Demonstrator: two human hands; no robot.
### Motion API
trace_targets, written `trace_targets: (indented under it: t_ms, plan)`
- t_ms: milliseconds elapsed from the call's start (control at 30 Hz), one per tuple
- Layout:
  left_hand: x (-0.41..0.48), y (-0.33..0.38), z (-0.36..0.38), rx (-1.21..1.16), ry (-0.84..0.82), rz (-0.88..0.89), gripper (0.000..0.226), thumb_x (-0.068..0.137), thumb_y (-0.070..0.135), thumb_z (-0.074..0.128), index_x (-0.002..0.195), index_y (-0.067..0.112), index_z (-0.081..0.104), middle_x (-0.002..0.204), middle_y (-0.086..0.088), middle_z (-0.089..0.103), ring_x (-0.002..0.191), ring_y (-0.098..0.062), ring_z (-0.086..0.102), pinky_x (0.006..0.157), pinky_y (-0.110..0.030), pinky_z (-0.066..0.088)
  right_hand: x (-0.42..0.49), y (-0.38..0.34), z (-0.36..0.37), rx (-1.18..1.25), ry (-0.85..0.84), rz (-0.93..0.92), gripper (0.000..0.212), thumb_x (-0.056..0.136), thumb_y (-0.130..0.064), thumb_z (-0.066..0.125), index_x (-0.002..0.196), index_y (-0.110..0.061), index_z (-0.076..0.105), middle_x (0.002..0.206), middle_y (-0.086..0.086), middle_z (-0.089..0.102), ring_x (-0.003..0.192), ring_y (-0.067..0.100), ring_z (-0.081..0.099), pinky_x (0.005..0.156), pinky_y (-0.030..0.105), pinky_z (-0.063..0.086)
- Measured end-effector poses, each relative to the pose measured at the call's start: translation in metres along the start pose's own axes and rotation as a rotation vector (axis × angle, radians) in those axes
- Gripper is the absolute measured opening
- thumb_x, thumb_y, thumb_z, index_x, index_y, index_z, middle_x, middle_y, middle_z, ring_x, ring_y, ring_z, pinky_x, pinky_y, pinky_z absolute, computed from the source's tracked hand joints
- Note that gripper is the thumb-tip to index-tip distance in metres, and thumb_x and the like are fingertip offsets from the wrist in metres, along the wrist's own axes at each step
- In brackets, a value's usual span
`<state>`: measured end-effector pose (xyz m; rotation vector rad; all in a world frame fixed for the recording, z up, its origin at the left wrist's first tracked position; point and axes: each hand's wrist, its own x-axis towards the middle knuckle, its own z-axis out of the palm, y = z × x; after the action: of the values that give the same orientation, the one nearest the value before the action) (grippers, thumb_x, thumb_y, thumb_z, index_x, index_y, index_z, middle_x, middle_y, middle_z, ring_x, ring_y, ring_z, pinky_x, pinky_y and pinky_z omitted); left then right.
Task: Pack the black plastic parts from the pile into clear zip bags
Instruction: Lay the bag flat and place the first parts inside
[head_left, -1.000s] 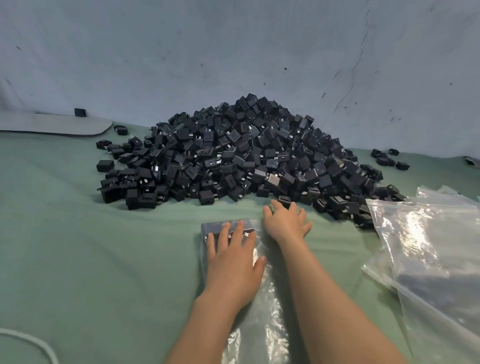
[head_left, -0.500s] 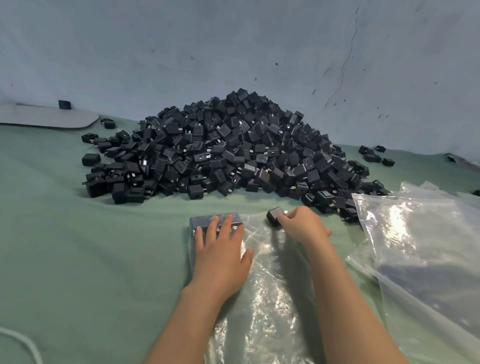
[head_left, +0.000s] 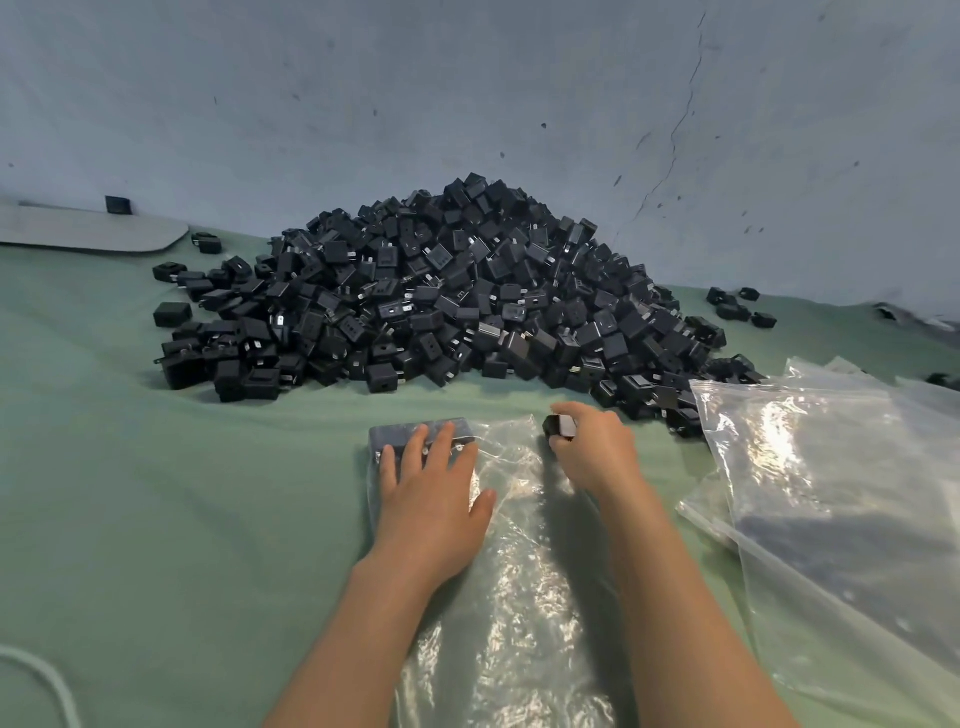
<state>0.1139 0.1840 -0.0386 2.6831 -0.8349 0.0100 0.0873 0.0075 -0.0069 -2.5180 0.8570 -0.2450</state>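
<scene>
A single black part (head_left: 559, 426) is pinched between the curled fingers and thumb of the right hand (head_left: 592, 453) and juts out past the fingertips on the hand's far left side. The part is held at the far edge of a clear zip bag (head_left: 519, 597), which is spread on the green cloth (head_left: 156, 519) between the two forearms. Whether the part is already inside the plastic cannot be told.

The left hand (head_left: 431, 493) is laid flat on the left half of that bag with fingers straight and slightly spread, and nothing is gripped by it. Its fingertips are pressed on a row of packed parts (head_left: 387, 435), seen through the plastic in the bag's far left corner. The held part is kept to the right of that row and apart from it, with wrinkled plastic between them.

Beyond both hands, the pile (head_left: 441, 291) of black parts is heaped against the blue-grey wall (head_left: 467, 78); its near edge is close to the right hand but is not touched. A stack of empty bags (head_left: 831, 493) is laid to the right, partly over the pile's edge.
</scene>
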Motion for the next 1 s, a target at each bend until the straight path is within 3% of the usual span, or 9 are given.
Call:
trace_targets:
  t_ms: [67,200,367,467,533,667,800,900,1000]
  plan:
    - [0.000,0.000,0.001,0.001,0.001,0.002,0.058,0.098,0.049,0.030,0.150,0.029,0.014,0.160,0.004,-0.006,0.146,-0.021,-0.010,0.115,-0.049,-0.010,-0.003,0.001,-0.001,0.026,-0.040,-0.022,0.052,0.092,-0.021,0.050,0.140,-0.036,0.042,0.133,0.009,0.054,0.122,0.033,0.048,0.103,0.042,0.041]
    - [-0.001,0.001,-0.003,0.001,-0.008,0.000,0.057,0.098,0.049,0.030,0.150,0.028,0.016,0.160,0.002,-0.005,0.146,-0.022,-0.010,0.115,-0.049,-0.010,-0.007,-0.001,0.000,-0.046,-0.107,-0.044,0.033,0.092,-0.026,0.048,0.121,-0.039,0.059,0.129,0.001,0.058,0.120,0.030,0.048,0.104,0.041,0.040]
    - [-0.023,0.027,-0.034,-0.045,-0.089,0.155,0.055,0.095,0.053,0.038,0.142,0.025,0.035,0.157,0.001,0.012,0.146,-0.020,-0.002,0.118,-0.047,-0.006,-0.018,-0.002,0.007,-0.011,0.020,-0.010,0.042,0.096,-0.033,0.045,0.138,-0.035,0.046,0.136,0.009,0.051,0.127,0.032,0.042,0.109,0.041,0.033]
    - [-0.059,0.045,-0.056,-0.170,-0.361,0.356,0.056,0.082,0.064,0.054,0.124,0.027,0.051,0.130,0.006,0.045,0.124,-0.017,0.039,0.107,-0.040,0.032,-0.030,-0.003,-0.010,0.311,0.066,-0.078,0.038,0.094,-0.025,0.051,0.132,-0.026,0.052,0.113,0.002,0.063,0.097,0.018,0.059,0.086,0.033,0.048]
    - [-0.085,0.053,-0.059,-0.176,-0.521,0.422,0.061,0.077,0.065,0.060,0.124,0.028,0.049,0.126,0.009,0.043,0.119,-0.013,0.039,0.100,-0.036,0.037,-0.051,-0.007,-0.028,0.561,0.024,-0.113,0.034,0.094,-0.025,0.053,0.128,-0.029,0.055,0.090,-0.002,0.061,0.071,0.009,0.055,0.067,0.020,0.047]
    - [-0.110,0.055,-0.040,-0.059,-0.462,0.470,0.046,0.085,0.042,0.062,0.121,0.017,0.048,0.134,0.001,0.034,0.124,-0.020,0.032,0.106,-0.036,0.030,-0.104,-0.008,-0.050,0.864,-0.185,-0.194,0.026,0.093,-0.033,0.056,0.115,-0.046,0.060,0.102,0.006,0.069,0.098,0.016,0.065,0.097,0.038,0.049]
    - [-0.107,0.045,-0.033,-0.269,-0.388,0.423,0.017,0.090,0.028,0.053,0.101,0.017,0.057,0.126,0.005,0.047,0.114,-0.015,0.043,0.101,-0.028,0.036,-0.153,-0.003,-0.051,1.060,-0.375,-0.327,0.028,0.087,-0.036,0.066,0.114,-0.039,0.065,0.111,0.002,0.070,0.106,0.017,0.066,0.094,0.035,0.050]
    - [-0.096,0.036,-0.033,-0.437,-0.389,0.321,0.019,0.093,0.027,0.050,0.098,0.010,0.058,0.095,-0.001,0.058,0.080,-0.011,0.051,0.081,-0.030,0.045,-0.180,0.002,-0.049,1.228,-0.476,-0.388,0.034,0.079,-0.038,0.069,0.112,-0.030,0.067,0.114,0.015,0.067,0.109,0.029,0.064,0.091,0.034,0.051]
    - [-0.088,0.026,-0.037,-0.707,-0.376,0.250,0.014,0.092,0.016,0.052,0.101,0.010,0.061,0.094,-0.010,0.065,0.080,-0.009,0.054,0.079,-0.029,0.048,-0.197,0.007,-0.048,1.015,-0.372,-0.429,0.020,0.088,-0.033,0.062,0.107,-0.032,0.066,0.103,0.011,0.071,0.102,0.026,0.064,0.096,0.029,0.046]
